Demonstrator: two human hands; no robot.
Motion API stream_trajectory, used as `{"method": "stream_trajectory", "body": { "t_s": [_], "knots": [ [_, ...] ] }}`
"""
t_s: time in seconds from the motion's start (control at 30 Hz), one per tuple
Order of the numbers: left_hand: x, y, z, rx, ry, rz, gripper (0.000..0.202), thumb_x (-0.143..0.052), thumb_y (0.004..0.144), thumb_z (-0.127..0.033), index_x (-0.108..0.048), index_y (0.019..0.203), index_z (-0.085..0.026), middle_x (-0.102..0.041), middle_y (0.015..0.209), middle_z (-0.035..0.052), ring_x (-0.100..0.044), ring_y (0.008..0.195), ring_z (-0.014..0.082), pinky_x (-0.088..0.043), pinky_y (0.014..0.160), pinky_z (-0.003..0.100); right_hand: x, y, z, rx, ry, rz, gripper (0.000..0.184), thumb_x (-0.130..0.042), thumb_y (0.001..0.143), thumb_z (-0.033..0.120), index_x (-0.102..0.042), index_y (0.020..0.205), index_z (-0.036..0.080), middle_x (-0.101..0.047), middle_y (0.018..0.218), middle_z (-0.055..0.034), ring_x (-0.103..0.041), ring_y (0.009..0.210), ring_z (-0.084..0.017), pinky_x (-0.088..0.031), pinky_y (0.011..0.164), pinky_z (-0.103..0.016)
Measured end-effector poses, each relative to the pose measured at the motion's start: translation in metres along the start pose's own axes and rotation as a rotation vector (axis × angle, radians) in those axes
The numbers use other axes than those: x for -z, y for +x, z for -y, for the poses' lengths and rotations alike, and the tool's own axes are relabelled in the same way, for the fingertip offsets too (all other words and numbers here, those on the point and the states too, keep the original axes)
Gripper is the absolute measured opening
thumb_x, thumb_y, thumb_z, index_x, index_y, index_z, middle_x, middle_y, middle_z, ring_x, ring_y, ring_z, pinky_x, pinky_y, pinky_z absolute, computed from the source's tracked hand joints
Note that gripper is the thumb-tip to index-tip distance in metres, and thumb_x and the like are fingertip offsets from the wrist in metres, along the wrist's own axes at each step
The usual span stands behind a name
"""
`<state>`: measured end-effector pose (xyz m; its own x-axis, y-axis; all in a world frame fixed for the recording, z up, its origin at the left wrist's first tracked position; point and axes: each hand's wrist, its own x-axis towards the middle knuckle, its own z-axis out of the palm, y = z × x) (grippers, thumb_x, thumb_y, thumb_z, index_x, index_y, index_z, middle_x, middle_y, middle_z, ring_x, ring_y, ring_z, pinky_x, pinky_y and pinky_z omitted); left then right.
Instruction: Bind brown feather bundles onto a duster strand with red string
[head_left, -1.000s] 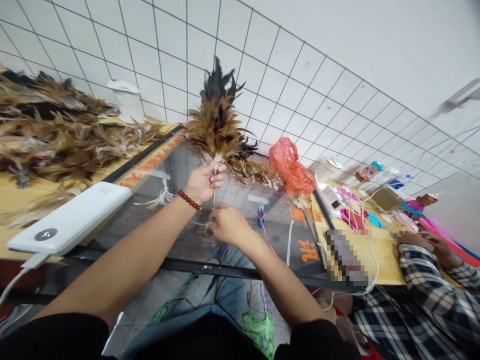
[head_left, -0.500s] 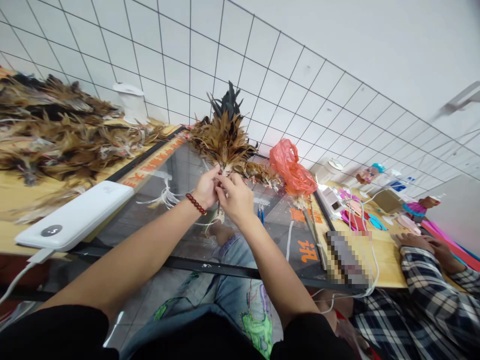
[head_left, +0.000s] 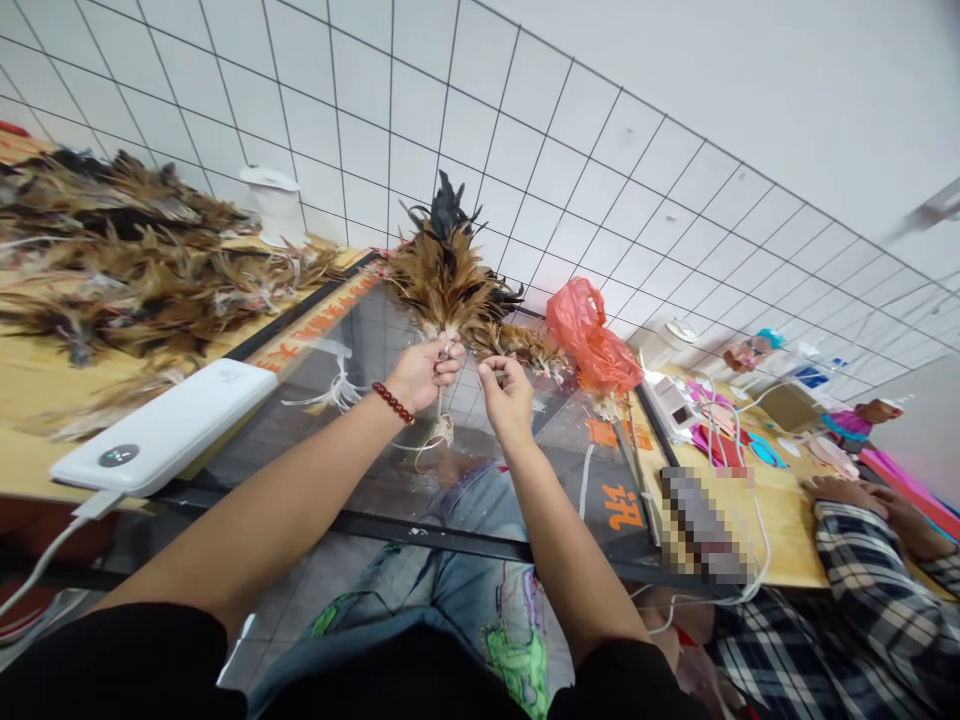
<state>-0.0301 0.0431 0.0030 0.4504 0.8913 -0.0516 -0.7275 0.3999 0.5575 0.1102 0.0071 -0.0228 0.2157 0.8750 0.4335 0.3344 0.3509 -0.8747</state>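
Note:
My left hand (head_left: 427, 374), with a beaded bracelet at its wrist, is closed round the pale base of a feather bundle (head_left: 444, 270). The bundle stands upright, brown below and black at the tip. A thin stick-like end and white string (head_left: 420, 445) hang below that hand. A little to the right, my right hand (head_left: 508, 395) is raised with thumb and fingers pinched together; whatever is between them is too small to make out. Both hands are over the dark glass panel (head_left: 480, 440). A row of shorter feathers (head_left: 525, 345) lies behind my right hand.
Loose feathers (head_left: 150, 270) cover the left table beside a white power bank (head_left: 165, 425) with a cable. A white lidded container (head_left: 271, 205) stands by the wire grid. A red plastic bag (head_left: 592, 335) lies at the back right. A co-worker's plaid sleeve (head_left: 855, 550) is far right.
My right hand has drawn away from my left hand to the right, fingers still pinched. The left hand keeps hold of the feather bundle, which leans slightly more left.

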Motion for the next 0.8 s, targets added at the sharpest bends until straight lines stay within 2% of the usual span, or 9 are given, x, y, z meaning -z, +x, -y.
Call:
{"method": "stream_trajectory", "body": {
  "t_s": [0.07,0.1,0.17,0.23,0.37,0.47,0.53,0.7,0.8],
  "knots": [
    [0.001,0.000,0.000,0.021,0.027,0.022,0.014,-0.043,0.092,-0.017,-0.052,0.083,-0.012,-0.042,0.064,-0.0014,-0.030,0.041,0.0034,-0.021,0.033,0.011,-0.003,0.002,-0.001,-0.045,0.006,0.037,0.031,-0.063,0.077,0.041,-0.061,0.098,0.018,-0.063,0.094,-0.0018,-0.047,0.063,-0.008,-0.038,0.059,-0.020],
    [0.001,0.001,0.000,0.030,0.040,0.029,0.014,-0.044,0.092,-0.017,-0.052,0.083,-0.011,-0.042,0.064,-0.0014,-0.029,0.040,0.0031,-0.021,0.033,0.011,-0.004,0.004,-0.001,-0.095,0.024,0.092,0.034,-0.065,0.075,0.043,-0.061,0.097,0.018,-0.063,0.088,-0.0011,-0.047,0.060,-0.008,-0.037,0.056,-0.020],
    [0.002,0.001,0.000,0.049,0.065,0.048,0.013,-0.045,0.091,-0.017,-0.053,0.082,-0.011,-0.042,0.063,-0.0017,-0.028,0.039,0.0028,-0.020,0.033,0.011,-0.004,0.008,0.000,-0.230,0.098,0.215,0.031,-0.065,0.074,0.044,-0.062,0.086,0.017,-0.058,0.065,0.0037,-0.041,0.050,-0.007,-0.031,0.049,-0.019],
    [0.003,0.002,0.000,0.067,0.096,0.074,0.011,-0.047,0.090,-0.016,-0.053,0.083,-0.011,-0.041,0.062,-0.0024,-0.028,0.039,0.0027,-0.019,0.033,0.011,-0.001,0.012,0.001,-0.365,0.203,0.260,0.026,-0.061,0.076,0.043,-0.059,0.074,0.017,-0.042,0.047,0.0093,-0.029,0.040,-0.005,-0.021,0.042,-0.019],
    [0.002,0.003,0.002,0.031,0.218,-0.010,0.009,-0.050,0.089,-0.014,-0.054,0.083,-0.011,-0.037,0.058,-0.0044,-0.027,0.038,0.0020,-0.017,0.033,0.010,0.010,0.017,0.005,-0.513,0.381,0.144,0.020,-0.059,0.075,0.035,-0.055,0.066,0.018,-0.026,0.039,0.0131,-0.015,0.034,-0.004,-0.009,0.037,-0.019],
    [0.001,0.004,0.005,-0.005,0.286,-0.143,0.015,-0.046,0.092,-0.017,-0.053,0.080,-0.011,-0.036,0.055,-0.0052,-0.026,0.036,0.0019,-0.015,0.032,0.010,0.015,0.018,0.007,-0.544,0.490,0.086,0.021,-0.060,0.074,0.035,-0.052,0.064,0.019,-0.023,0.038,0.0137,-0.013,0.033,-0.003,-0.008,0.036,-0.019],
    [0.000,0.004,0.005,0.002,0.300,-0.175,0.019,-0.044,0.093,-0.019,-0.053,0.078,-0.011,-0.035,0.054,-0.0054,-0.025,0.035,0.0020,-0.016,0.031,0.010,0.018,0.019,0.007,-0.564,0.547,0.058,0.021,-0.061,0.073,0.035,-0.051,0.064,0.019,-0.022,0.038,0.0141,-0.012,0.033,-0.003,-0.010,0.035,-0.018],
    [0.001,0.002,0.003,0.063,0.247,-0.061,0.022,-0.043,0.094,-0.021,-0.053,0.078,-0.010,-0.034,0.054,-0.0054,-0.024,0.036,0.0019,-0.017,0.032,0.010,0.027,0.023,0.005,-0.593,0.681,0.028,0.018,-0.060,0.072,0.029,-0.048,0.065,0.019,-0.020,0.040,0.0144,-0.010,0.035,-0.003,-0.010,0.035,-0.018],
    [0.005,0.002,0.002,0.093,0.219,0.005,0.017,-0.047,0.092,-0.021,-0.054,0.081,-0.010,-0.034,0.055,-0.0056,-0.025,0.036,0.0022,-0.018,0.032,0.010,0.034,0.027,0.000,-0.642,0.663,0.034,0.019,-0.060,0.072,0.031,-0.046,0.063,0.020,-0.018,0.040,0.0145,-0.009,0.036,-0.004,-0.009,0.036,-0.019]
  ]
}}
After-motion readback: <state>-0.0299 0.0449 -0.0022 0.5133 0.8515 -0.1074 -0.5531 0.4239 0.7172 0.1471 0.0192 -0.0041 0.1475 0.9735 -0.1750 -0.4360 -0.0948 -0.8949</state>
